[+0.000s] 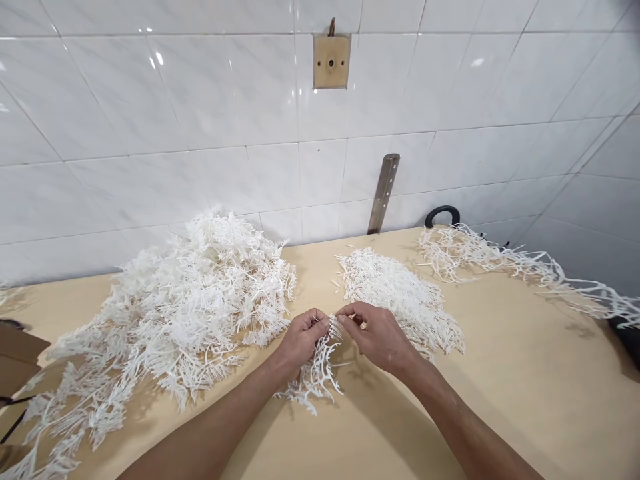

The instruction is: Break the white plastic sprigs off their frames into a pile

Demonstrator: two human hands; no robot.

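Clock = frame, 12 at top. Exposure bright, fairly even; source out of view. Glossy tiled wall (pixel 200 100) throws small hard glints at 10 and 11, another at 1, plus faint ones at the left edge around 10. Wall greys off toward 3, dimmest part of the tile. Soft-edged shadows on the counter (pixel 525 400) at 6, under the hands (pixel 383 337), and at 4, below the loose strands (pixel 555 273). White pile (pixel 200 287) at 8 runs near-white, fine detail merging. Wide-angle stretch: tile joints lean hard at 10 and 2. Hands reasonably sharp, no obvious motion blur.
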